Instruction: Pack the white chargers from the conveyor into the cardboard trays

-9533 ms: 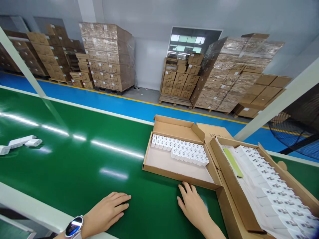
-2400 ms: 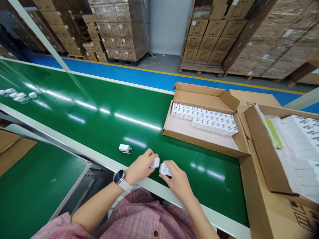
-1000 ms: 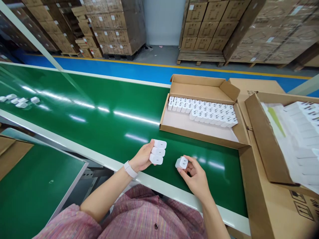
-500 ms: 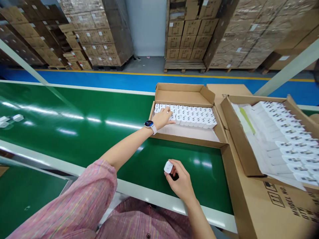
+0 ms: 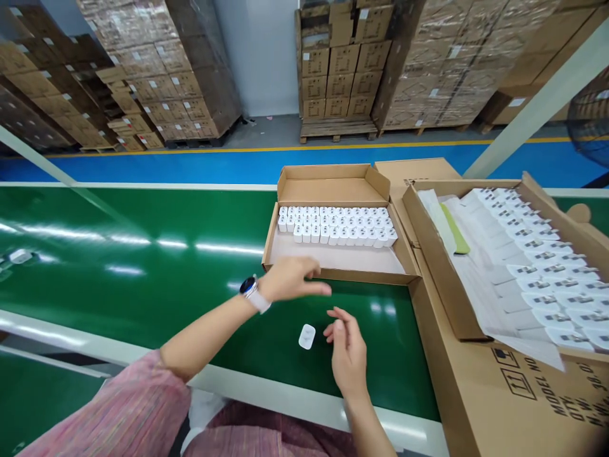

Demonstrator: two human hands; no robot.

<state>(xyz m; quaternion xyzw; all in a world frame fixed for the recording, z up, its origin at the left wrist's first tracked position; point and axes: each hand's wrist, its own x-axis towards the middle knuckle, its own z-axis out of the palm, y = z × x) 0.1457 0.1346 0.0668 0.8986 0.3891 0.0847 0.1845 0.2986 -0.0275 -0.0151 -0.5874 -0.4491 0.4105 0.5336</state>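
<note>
A white plug adapter [image 5: 307, 337] with rounded corners appears to rest on the green belt, apart from both hands. My right hand [image 5: 349, 355] is just right of it, fingers loosely bent and apart, nothing visible in them. My left hand [image 5: 290, 279], with a watch [image 5: 252, 290] on the wrist, hovers at the front edge of an open cardboard box [image 5: 333, 274]. Its thumb points right, away from the bent fingers, and I see nothing held. Rows of white adapters [image 5: 333, 225] stand along the back of that box; its front strip shows bare white lining.
Right of the belt [image 5: 166, 273], a second open carton [image 5: 451, 285] sits on a large carton [image 5: 476, 400], holding white adapters with metal prongs [image 5: 547, 279] and a green strip [image 5: 454, 228]. Another white piece [image 5: 20, 256] lies far left. A slanted post [image 5: 514, 108] rises at right.
My left hand has come out of the box toward me. My right hand has let go of the adapter, which now sits left of it. The view has shifted slightly.
</note>
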